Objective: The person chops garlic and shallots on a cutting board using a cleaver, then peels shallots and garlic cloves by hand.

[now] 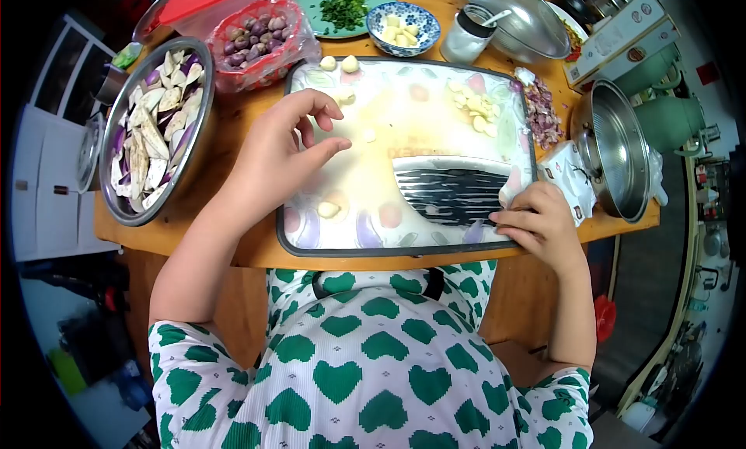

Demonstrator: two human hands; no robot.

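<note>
The left hand (299, 142) is open, fingers curled and thumb apart, over the left part of a white, dark-rimmed cutting board (420, 122) with a faded fruit pattern. The right hand (538, 222) is at the board's near right corner, fingers bent at the right end of a broad, dark knife blade with pale streaks (451, 191); whether they grip it cannot be told. The blade lies on the board between the hands. Beyond it is a heap of sliced pale garlic (474, 107); a peeled, cream-coloured clove (329, 209) lies nearer the person than the left hand. Chopped purple shallots (544, 116) sit beyond the right hand, beside the board. Left of the left hand stands a steel bowl of cut purple-and-white eggplant (203, 138).
</note>
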